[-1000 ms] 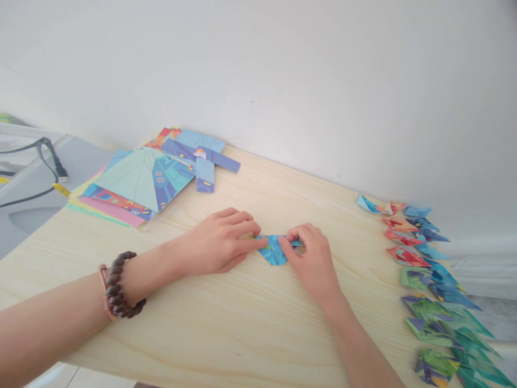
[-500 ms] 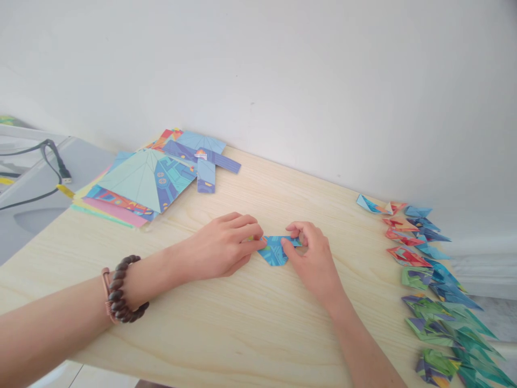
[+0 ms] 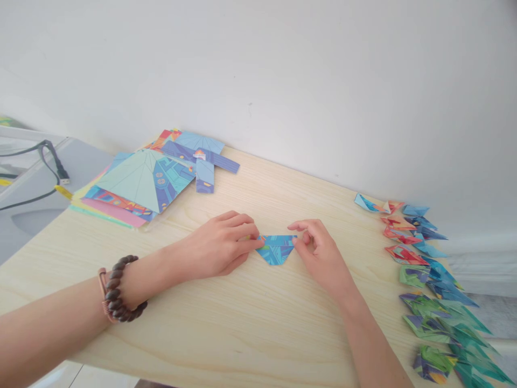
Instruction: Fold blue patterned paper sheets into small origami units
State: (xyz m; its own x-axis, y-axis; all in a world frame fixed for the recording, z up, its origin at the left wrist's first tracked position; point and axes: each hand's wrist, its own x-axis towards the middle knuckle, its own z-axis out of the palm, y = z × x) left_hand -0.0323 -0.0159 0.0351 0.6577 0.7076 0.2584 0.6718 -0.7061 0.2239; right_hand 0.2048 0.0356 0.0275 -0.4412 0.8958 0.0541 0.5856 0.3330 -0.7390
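Observation:
A small folded origami paper, blue with a printed pattern, lies on the table between my hands. Its straight edge is at the top, with a narrow folded strip along it, and its lower side tapers. My left hand is closed on the left corner, fingertips pressing it. At the right corner, my right hand pinches the paper's tip between its thumb and curled fingers; the index finger arches above, apart from the paper. What lies under the fingertips is hidden. A dark bead bracelet and a copper-coloured bangle circle my left wrist.
Patterned paper sheets lie stacked at the back left, with a blue cut-out strip on top. Rows of folded paper pieces line the right side. A black cable is at the far left. The white wall borders the table's back.
My right thumb has slid right, off the paper's face to its right corner, and the index finger has lifted. The top strip now lies visibly folded across. My left hand keeps its hold.

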